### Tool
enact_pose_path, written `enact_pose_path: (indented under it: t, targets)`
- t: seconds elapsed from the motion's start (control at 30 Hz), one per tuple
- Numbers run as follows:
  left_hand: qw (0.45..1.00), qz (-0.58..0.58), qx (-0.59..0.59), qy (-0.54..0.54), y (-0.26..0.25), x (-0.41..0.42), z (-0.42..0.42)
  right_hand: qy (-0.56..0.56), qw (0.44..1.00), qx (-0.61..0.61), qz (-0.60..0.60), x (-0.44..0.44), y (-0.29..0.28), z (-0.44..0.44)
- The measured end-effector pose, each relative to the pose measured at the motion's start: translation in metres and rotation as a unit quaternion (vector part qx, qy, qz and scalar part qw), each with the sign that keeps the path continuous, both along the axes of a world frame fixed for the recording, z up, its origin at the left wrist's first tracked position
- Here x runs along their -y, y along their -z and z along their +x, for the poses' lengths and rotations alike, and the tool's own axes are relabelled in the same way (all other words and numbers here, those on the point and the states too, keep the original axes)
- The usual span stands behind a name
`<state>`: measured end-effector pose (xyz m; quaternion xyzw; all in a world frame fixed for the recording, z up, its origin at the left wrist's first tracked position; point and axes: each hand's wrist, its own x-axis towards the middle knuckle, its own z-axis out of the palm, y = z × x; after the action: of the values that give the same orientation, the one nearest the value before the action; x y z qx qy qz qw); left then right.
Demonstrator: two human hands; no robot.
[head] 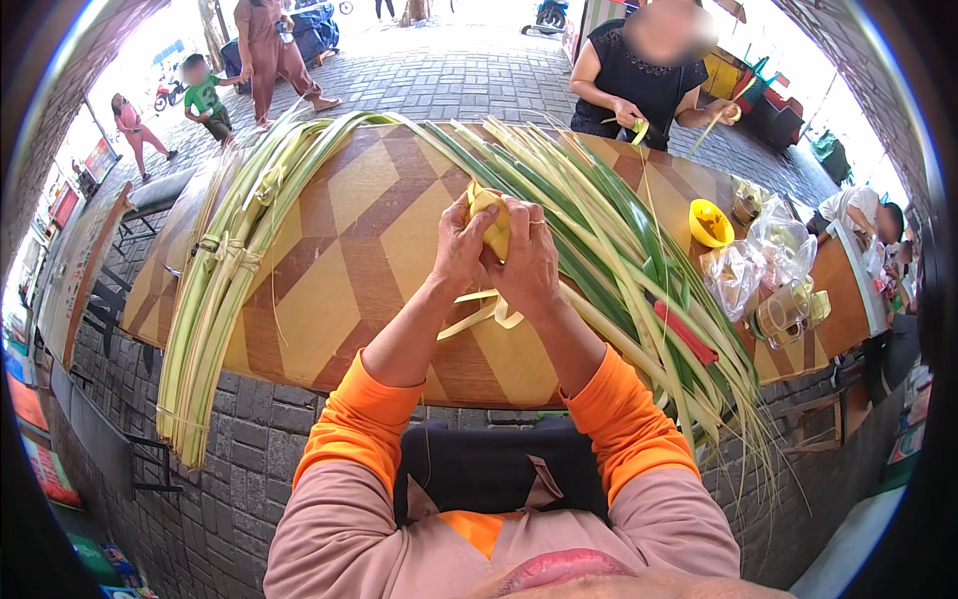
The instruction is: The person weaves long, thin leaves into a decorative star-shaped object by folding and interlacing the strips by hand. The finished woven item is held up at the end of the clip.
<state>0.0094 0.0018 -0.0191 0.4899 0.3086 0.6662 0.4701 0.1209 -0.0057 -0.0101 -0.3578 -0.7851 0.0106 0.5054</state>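
Observation:
Between my hands, above the middle of the table, is a small yellow woven palm-leaf pouch (494,224). My left hand (465,243) grips its left side, thumb across the front. My right hand (528,251), with a ring on one finger, closes on its right side. Pale leaf strips (479,318) hang below the hands, over the wooden table (329,299). To the right lies a loose spread of green and pale palm leaves (591,247), with a red-handled tool (685,333) on it. Tied bundles of pale leaves (217,299) lie on the left, reaching past the near edge.
A yellow bowl (711,223), plastic bags (737,273) and a glass mug (782,311) stand at the right. Across the table a person in black (644,82) holds leaf strips. A bench (97,277) is at the left; other people walk beyond.

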Motion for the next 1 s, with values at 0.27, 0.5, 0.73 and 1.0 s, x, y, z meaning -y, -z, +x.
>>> enact_pose_path:
  t: [0.27, 0.5, 0.73, 1.0]
  targets:
    - [1.000, -0.018, -0.008, -0.022, -0.002, 0.001, 0.000, 0.012, 0.999, 0.029, -0.020, 0.002, 0.001, 0.002]
    - [0.995, -0.066, -0.023, -0.068, 0.005, -0.006, -0.008, -0.001, 0.998, 0.054, -0.027, 0.002, 0.005, -0.002]
    - [0.997, 0.009, 0.072, -0.012, -0.003, -0.014, -0.030, -0.127, 0.985, -0.085, -0.083, -0.019, 0.015, 0.008]
    - [0.991, 0.050, 0.113, 0.058, 0.002, -0.016, -0.028, -0.148, 0.968, -0.086, -0.182, -0.010, 0.012, 0.008]
